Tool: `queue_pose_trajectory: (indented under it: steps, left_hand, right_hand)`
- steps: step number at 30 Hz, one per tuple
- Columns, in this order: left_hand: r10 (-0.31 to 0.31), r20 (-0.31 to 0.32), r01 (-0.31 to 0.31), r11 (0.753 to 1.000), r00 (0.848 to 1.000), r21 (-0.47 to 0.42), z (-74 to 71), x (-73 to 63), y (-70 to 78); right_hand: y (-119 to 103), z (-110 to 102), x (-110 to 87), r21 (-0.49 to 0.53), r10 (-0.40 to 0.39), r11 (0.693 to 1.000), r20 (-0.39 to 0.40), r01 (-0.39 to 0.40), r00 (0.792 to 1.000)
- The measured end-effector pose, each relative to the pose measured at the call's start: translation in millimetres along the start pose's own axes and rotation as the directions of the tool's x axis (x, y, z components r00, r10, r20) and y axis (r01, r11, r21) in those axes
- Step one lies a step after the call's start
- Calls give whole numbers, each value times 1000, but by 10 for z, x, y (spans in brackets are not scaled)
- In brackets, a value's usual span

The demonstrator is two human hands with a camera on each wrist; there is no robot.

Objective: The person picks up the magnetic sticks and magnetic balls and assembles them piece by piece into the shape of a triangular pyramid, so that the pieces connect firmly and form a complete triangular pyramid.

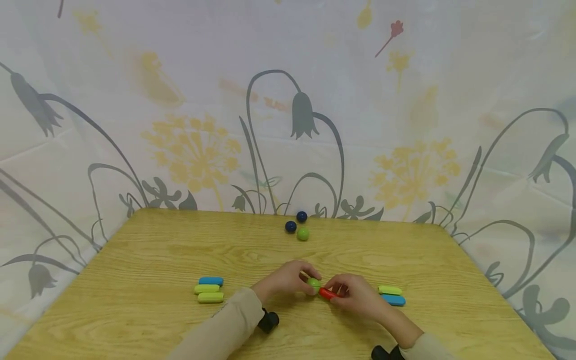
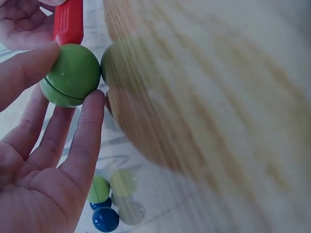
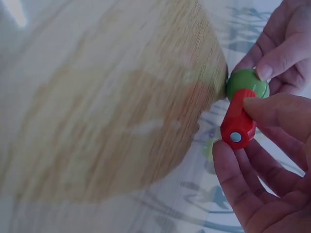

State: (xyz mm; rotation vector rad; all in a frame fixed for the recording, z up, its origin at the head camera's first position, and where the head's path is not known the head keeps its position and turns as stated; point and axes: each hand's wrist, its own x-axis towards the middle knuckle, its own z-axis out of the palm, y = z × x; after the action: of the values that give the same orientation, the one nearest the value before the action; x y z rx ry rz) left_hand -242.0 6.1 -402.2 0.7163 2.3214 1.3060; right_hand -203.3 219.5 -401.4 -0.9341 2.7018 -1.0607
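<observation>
Between its thumb and fingers my left hand [image 1: 290, 277] pinches a green ball [image 2: 74, 73], which sits on the tabletop. A seam line runs around the ball in the left wrist view. My right hand [image 1: 362, 297] holds a short red rod [image 3: 238, 119] with thumb and fingertips. One end of the rod touches the ball's side; the other end, facing the right wrist camera, shows a small round silvery disc. The two hands are close together near the middle of the table.
Farther back on the wooden table [image 1: 171, 250] sit two dark blue balls [image 1: 290, 227] and another green ball [image 1: 303, 234]. Left of the hands lie a blue rod [image 1: 211, 281] and two yellow rods [image 1: 210, 297]. To the right are a yellow rod [image 1: 389, 290] and a blue rod [image 1: 393, 300].
</observation>
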Motion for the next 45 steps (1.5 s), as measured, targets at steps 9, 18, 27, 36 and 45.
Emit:
queue_pose_trajectory:
  steps: [9,18,27,36,45]
  left_hand:
    - [-10,-79,7,999,997,-42,-20,-77,-18]
    - [88,-166,-96,995,982,-40,-123,-325,-75]
    - [109,-209,-118,993,972,-30,-410,-655,-236]
    - [98,-300,-106,994,949,-12,-643,-920,-345]
    - [69,-366,-54,997,928,51,-947,-1166,-528]
  right_hand:
    - [34,17,15,52,52,997,55,-55,997]
    - [114,27,-11,78,106,990,93,-114,990]
    - [130,45,-26,154,158,972,129,-178,979]
    - [117,32,-49,211,187,954,132,-212,973]
    - [120,21,-26,237,242,933,139,-269,960]
